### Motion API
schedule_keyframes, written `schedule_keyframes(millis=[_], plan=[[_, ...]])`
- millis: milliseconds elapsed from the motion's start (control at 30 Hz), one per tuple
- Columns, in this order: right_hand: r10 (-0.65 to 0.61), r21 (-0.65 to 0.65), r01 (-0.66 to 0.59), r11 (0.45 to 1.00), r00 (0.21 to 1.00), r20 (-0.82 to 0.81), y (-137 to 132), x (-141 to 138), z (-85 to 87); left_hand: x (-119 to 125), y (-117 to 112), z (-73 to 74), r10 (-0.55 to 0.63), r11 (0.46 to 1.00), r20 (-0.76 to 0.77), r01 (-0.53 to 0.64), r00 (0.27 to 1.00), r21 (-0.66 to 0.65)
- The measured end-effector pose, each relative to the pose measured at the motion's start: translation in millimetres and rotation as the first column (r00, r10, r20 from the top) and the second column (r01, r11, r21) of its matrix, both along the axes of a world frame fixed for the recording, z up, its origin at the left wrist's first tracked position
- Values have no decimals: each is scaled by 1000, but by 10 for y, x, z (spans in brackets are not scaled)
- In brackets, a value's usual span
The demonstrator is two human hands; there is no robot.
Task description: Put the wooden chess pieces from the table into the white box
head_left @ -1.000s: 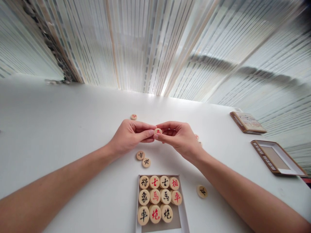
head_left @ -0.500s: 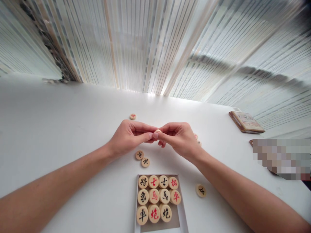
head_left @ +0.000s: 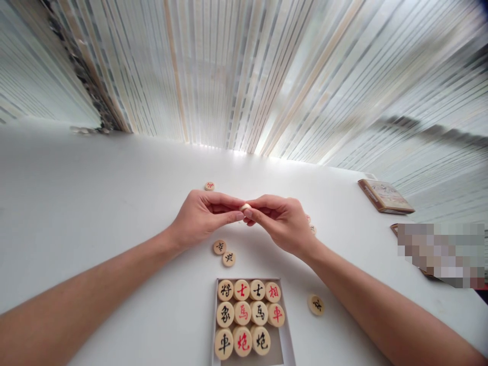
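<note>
Between the fingertips of my left hand (head_left: pixel 209 216) and my right hand (head_left: pixel 280 218) is a small pale round xiangqi piece (head_left: pixel 245 207); both hands pinch it above the table, and its face is mostly hidden. Below my hands lie two black-marked pieces, one (head_left: pixel 219 247) touching the other (head_left: pixel 229 258). Nearest me, a shallow white box (head_left: pixel 287 335) holds rows of wooden xiangqi pieces with red and black characters, its front right part showing bare bottom. Beyond my left hand rests a red-marked piece (head_left: pixel 209 186). Pieces (head_left: pixel 312 229) peek out behind my right hand.
A single black-marked piece (head_left: pixel 316 305) lies right of the box, near my right forearm. Farther right are a flat brown printed box (head_left: pixel 387 196) and a blurred-out item (head_left: pixel 438 254). A striped string curtain (head_left: pixel 229 76) hangs along the far edge of the white table (head_left: pixel 95 203).
The fingers have shifted slightly around the held piece, so more of it shows. The whole view has moved a little, with the table things appearing slightly lower.
</note>
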State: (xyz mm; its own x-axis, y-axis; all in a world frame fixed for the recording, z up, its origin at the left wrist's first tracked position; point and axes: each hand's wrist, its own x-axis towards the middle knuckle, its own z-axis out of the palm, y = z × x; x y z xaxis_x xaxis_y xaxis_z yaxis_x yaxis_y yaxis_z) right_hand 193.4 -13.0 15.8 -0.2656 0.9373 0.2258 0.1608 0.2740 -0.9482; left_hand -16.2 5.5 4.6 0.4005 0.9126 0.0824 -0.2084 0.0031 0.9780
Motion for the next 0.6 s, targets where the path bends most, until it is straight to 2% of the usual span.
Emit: schedule_keyframes(millis=[133, 333, 433, 600], plan=[[-16, 155, 4, 988, 997, 78, 11, 14, -64, 9, 15, -26, 85, 996, 33, -86, 996, 33], [-32, 222, 21, 975, 998, 47, 11, 24, -127, 12, 15, -10, 114, 989, -17, -112, 993, 95], [-49, 159, 50, 986, 999, -11, 4, 15, -129, -1, 13, -6, 111, 993, -24, -110, 994, 43], [-38, -89, 24, 996, 985, -169, 9, -5, -78, -20, 19, -11, 92, 995, 18, -91, 996, -48]])
